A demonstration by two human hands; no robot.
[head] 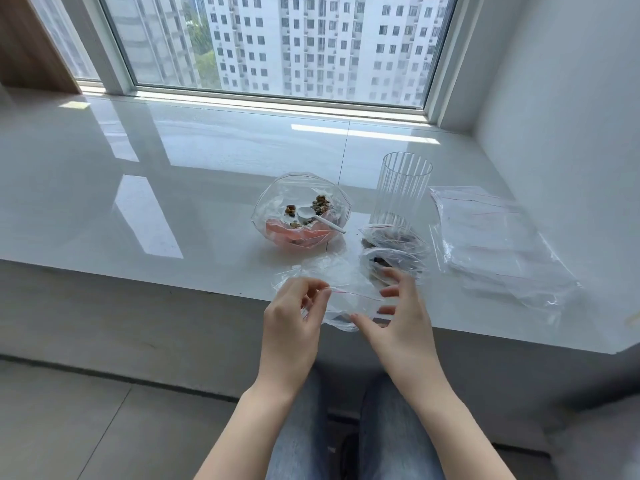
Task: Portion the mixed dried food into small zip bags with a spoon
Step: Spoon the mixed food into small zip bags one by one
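At the near edge of the white tabletop point(173, 188), the left hand point(294, 317) pinched the red-striped top of a small zip bag point(341, 299), while the right hand point(401, 317) touched it with loosely spread fingers point(389, 292). Beyond them a large bag point(301, 209) held dried food point(320, 204) and a white spoon point(317, 218). Two filled bags point(394, 251) lay beside a ribbed clear glass point(403, 188) (standing upright), and a stack of empty bags point(491, 244) sat to the right.

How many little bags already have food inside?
3: two filled bags lie in front of the ribbed glass, one behind the other; the third bag is in the hands, holding a little food.
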